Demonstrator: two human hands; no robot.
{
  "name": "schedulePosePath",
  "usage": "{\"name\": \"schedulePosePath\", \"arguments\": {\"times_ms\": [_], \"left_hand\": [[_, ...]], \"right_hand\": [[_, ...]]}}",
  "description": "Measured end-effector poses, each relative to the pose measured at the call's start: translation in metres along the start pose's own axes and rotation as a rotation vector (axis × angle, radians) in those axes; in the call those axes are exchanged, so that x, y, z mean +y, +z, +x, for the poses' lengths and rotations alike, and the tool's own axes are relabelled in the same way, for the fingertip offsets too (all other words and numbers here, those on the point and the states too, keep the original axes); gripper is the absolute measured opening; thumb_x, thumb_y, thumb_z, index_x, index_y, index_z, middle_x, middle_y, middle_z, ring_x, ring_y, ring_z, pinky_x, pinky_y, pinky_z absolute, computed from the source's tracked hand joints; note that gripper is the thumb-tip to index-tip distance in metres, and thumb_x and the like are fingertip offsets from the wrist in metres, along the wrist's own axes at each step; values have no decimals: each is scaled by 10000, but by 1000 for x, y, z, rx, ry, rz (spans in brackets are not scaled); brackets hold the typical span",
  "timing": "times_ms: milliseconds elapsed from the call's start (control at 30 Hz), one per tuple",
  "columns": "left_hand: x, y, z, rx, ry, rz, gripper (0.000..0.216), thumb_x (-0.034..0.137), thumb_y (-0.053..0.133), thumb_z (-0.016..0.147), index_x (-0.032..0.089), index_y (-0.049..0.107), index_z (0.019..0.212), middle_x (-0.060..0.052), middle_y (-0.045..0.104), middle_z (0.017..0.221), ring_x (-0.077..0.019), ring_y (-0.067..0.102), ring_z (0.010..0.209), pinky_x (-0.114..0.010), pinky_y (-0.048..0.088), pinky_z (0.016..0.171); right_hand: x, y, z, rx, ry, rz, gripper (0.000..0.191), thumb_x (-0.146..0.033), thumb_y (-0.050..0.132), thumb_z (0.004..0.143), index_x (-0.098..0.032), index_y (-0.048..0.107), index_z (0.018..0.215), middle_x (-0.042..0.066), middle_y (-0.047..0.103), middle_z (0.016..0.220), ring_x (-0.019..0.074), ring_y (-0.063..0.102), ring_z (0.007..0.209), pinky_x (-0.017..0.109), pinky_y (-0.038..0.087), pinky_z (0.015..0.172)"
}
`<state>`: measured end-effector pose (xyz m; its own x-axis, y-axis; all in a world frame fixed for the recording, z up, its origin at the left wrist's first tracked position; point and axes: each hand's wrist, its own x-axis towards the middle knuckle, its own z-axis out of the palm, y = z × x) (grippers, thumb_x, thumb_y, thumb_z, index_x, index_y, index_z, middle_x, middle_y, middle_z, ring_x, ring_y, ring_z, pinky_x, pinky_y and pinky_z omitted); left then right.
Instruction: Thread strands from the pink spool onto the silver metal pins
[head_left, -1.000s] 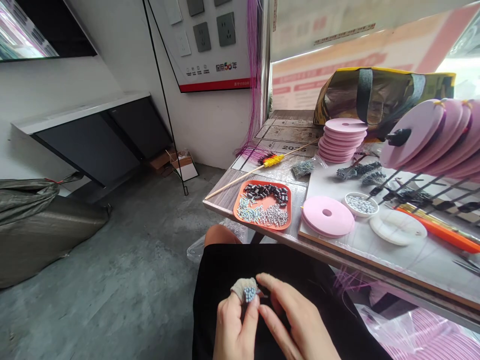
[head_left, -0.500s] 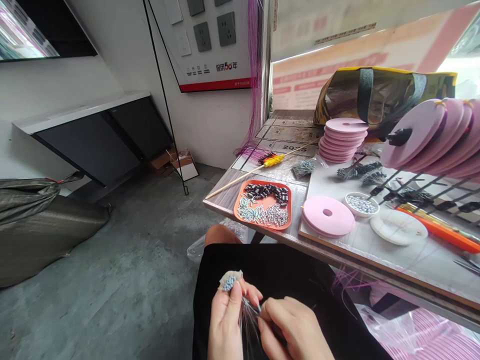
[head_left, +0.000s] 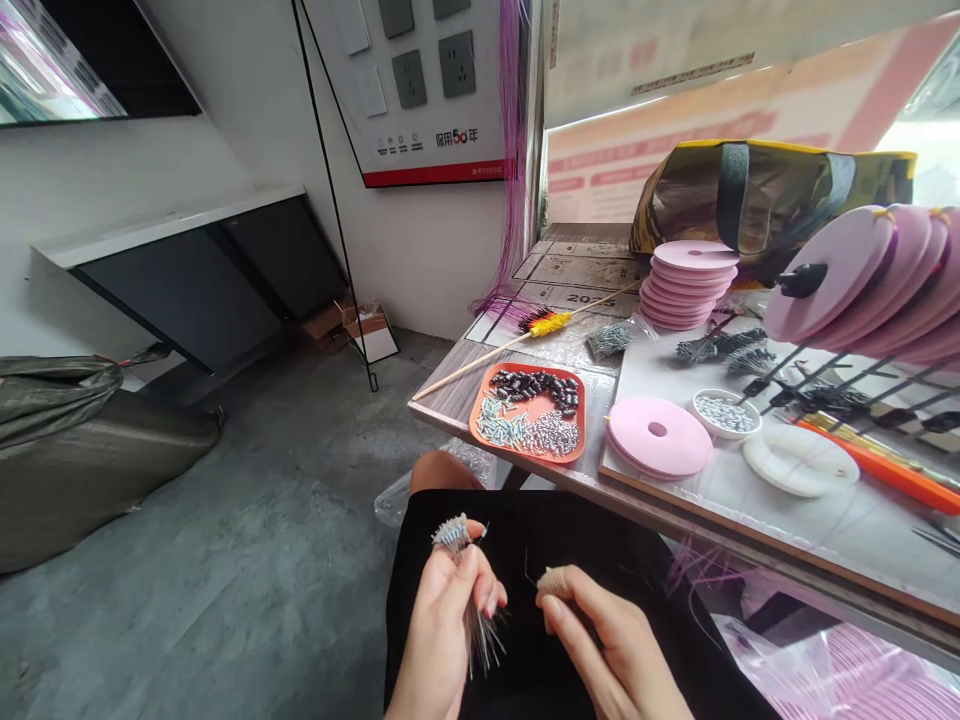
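Note:
Over the dark cloth on my lap, my left hand (head_left: 448,610) is closed around a bundle of thin wires (head_left: 484,640). Their pale grey-blue bead-like ends (head_left: 451,533) stick up above the fingers, and the loose strands hang below. One small blue piece shows beside the left fingertip. My right hand (head_left: 607,630) is to the right, apart from the bundle, thumb and index finger pinched together. A beige wrap (head_left: 553,582) covers that index fingertip. A thin dark wire (head_left: 527,568) rises by the pinch; its held end is hidden.
A table stands ahead with an orange tray (head_left: 529,457) of small parts. Pink foam discs (head_left: 660,437), a white bowl of beads (head_left: 725,412), an orange-handled tool (head_left: 900,470) and a thin wooden stick (head_left: 472,370) lie there. A large bag (head_left: 682,200) stands behind.
My hands have moved apart. The left hand has tilted, showing the bead-like ends from the side; the right hand has shifted away from the bundle.

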<state>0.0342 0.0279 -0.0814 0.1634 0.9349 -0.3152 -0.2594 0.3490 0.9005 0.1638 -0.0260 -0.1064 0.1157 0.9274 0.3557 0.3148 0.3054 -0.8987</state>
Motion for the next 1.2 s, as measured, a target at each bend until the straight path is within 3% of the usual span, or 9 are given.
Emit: {"name": "schedulePosePath", "arguments": {"times_ms": [100, 333, 700, 933, 1200], "left_hand": [[-8, 3, -4, -12, -12, 45, 346, 426, 625, 748, 142, 577, 940, 56, 419, 508, -107, 422, 517, -278, 392, 609], [-10, 10, -7, 35, -8, 110, 369, 475, 669, 689, 138, 587, 814, 69, 379, 488, -79, 353, 479, -232, 348, 525], [-11, 10, -6, 67, -50, 96, 274, 385, 668, 713, 134, 583, 780, 77, 354, 466, -66, 340, 450, -199, 305, 471], [-12, 7, -5, -3, -99, 41, 306, 393, 683, 693, 126, 570, 791, 89, 351, 441, -58, 314, 429, -206, 334, 484], [-6, 11, -9, 29, -140, 5, 243, 327, 670, 711, 121, 561, 778, 91, 346, 443, -53, 322, 429, -208, 340, 499]], "right_hand": [[5, 2, -1, 8, -7, -14, 215, -262, 377, 926, -202, 474, 744, -22, 487, 612, 102, 467, 517, 176, 408, 500], [6, 2, 0, -126, -79, -53, 164, -182, 381, 918, -203, 493, 800, 5, 572, 700, 115, 555, 604, 191, 448, 573], [10, 11, -4, -54, -102, -89, 183, -219, 358, 926, -216, 473, 784, -1, 557, 673, 125, 519, 574, 214, 416, 538], [14, 13, -6, -60, -106, -73, 199, -210, 348, 931, -210, 462, 768, 3, 546, 664, 121, 505, 570, 216, 411, 535], [11, 8, -3, -101, -123, -97, 156, -186, 364, 921, -216, 444, 791, 2, 551, 672, 124, 515, 570, 214, 422, 535]]}}
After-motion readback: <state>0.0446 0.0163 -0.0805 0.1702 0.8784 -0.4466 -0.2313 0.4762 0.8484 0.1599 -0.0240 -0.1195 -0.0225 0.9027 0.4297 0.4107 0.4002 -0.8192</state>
